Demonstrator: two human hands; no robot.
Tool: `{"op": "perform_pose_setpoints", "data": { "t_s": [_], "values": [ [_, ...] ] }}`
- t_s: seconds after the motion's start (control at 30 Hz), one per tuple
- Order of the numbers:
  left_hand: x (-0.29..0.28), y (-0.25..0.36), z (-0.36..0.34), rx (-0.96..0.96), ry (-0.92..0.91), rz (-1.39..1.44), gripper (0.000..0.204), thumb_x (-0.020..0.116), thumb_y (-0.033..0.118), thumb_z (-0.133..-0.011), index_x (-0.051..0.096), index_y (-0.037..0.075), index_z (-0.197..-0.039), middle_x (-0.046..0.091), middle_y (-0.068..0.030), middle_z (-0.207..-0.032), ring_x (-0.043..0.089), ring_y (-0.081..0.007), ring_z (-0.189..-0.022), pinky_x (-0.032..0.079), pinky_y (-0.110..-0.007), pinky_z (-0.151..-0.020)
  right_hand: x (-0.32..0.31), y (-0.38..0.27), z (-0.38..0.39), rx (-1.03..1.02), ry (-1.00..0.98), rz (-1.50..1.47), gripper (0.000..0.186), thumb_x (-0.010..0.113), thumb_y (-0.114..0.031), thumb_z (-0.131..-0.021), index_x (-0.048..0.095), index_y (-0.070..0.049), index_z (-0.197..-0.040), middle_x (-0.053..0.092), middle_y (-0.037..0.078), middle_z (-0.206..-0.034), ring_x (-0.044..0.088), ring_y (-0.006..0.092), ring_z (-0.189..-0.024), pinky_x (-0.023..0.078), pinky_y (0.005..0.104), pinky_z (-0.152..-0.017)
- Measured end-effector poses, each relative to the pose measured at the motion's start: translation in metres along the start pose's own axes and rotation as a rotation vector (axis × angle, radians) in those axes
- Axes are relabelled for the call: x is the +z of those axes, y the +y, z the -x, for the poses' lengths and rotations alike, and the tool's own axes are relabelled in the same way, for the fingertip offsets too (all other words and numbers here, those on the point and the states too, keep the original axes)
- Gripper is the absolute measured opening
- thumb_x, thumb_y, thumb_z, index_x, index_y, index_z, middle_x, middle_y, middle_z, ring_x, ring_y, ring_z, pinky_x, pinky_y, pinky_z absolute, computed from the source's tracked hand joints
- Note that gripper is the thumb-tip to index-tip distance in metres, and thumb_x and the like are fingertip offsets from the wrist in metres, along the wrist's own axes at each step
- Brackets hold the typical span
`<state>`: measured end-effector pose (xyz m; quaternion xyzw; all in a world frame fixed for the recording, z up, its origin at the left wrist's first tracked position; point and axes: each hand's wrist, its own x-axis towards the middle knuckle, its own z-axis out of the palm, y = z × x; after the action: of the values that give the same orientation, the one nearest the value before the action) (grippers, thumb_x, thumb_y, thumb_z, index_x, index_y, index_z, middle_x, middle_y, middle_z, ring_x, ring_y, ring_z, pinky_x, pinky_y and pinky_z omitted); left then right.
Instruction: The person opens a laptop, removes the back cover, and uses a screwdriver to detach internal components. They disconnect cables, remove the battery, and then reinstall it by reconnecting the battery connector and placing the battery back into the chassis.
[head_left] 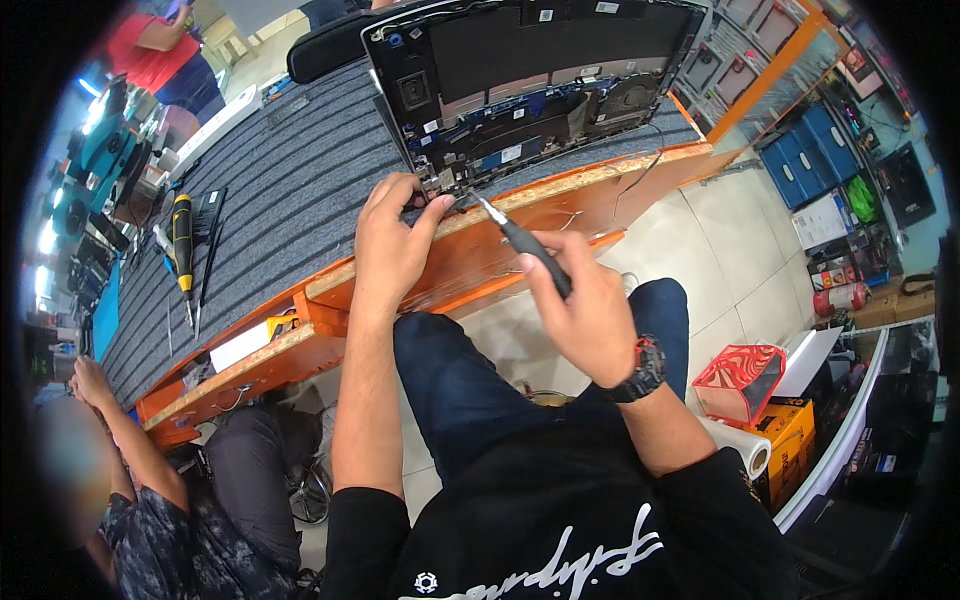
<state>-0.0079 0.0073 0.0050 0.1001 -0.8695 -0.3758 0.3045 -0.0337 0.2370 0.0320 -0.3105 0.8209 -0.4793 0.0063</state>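
An opened laptop (pixel 520 110) leans upright on the front edge of the workbench, its inner boards, cables and speaker exposed. My left hand (pixel 395 235) is closed around its lower left corner, thumb in front; the small part under the fingertips is partly hidden. My right hand (pixel 585 310) grips the black handle of a slim tool (pixel 535 255) with a tapered silver tip. That tip points up and left at the laptop's lower edge, close to my left thumb. Whether it touches cannot be made out.
On the ribbed grey mat (pixel 290 180) lie a yellow-and-black screwdriver (pixel 183 245) and a black brush (pixel 212 235). A black case (pixel 330 50) lies behind the laptop. Another person's hand (pixel 92 382) rests at the bench's left end. A red patterned box (pixel 740 380) stands at right.
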Motion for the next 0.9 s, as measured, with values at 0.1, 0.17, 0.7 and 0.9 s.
{"op": "perform_pose_setpoints", "data": {
  "t_s": [0.1,0.17,0.7,0.9],
  "values": [
    [0.001,-0.003,0.000,-0.022,0.025,0.012,0.023,0.078,0.014,-0.087,0.065,-0.003,-0.094,0.062,-0.0114,-0.088,0.060,-0.0264,-0.082,0.049,-0.037,-0.077,-0.014,0.008,0.009,-0.008,0.015,-0.056,0.027,0.067,-0.018,-0.098,0.060,-0.002,-0.118,0.070,0.016,-0.077,0.071,0.0311,-0.066,0.052,0.0383,-0.060],
    [-0.002,-0.001,0.001,-0.036,0.038,-0.020,0.023,0.078,0.014,-0.087,0.066,-0.003,-0.096,0.063,-0.0112,-0.089,0.060,-0.0259,-0.083,0.049,-0.037,-0.078,-0.024,0.016,0.015,-0.062,0.024,-0.076,0.028,0.069,-0.014,-0.097,0.061,-0.002,-0.121,0.067,0.010,-0.070,0.066,0.0169,-0.058,0.047,0.0294,-0.056],
    [-0.038,0.038,0.075,-0.023,0.322,0.082,0.030,0.073,0.014,-0.091,0.068,0.002,-0.118,0.066,-0.0106,-0.112,0.061,-0.0214,-0.108,0.050,-0.034,-0.088,-0.036,0.035,0.060,0.191,-0.245,-1.008,0.036,0.059,-0.020,-0.106,0.049,-0.005,-0.137,0.070,0.009,-0.103,0.056,0.0068,-0.076,0.047,0.0222,-0.070],
    [-0.028,0.087,0.160,-0.335,-0.144,0.896,0.039,0.071,0.023,-0.098,0.063,-0.002,-0.127,0.061,-0.0112,-0.125,0.059,-0.0181,-0.109,0.048,-0.034,-0.097,0.020,-0.019,0.059,-0.009,-0.456,-0.969,0.050,0.064,-0.010,-0.101,0.039,-0.005,-0.145,0.068,0.014,-0.121,0.067,0.0167,-0.106,0.053,0.0298,-0.085]
  ]
}}
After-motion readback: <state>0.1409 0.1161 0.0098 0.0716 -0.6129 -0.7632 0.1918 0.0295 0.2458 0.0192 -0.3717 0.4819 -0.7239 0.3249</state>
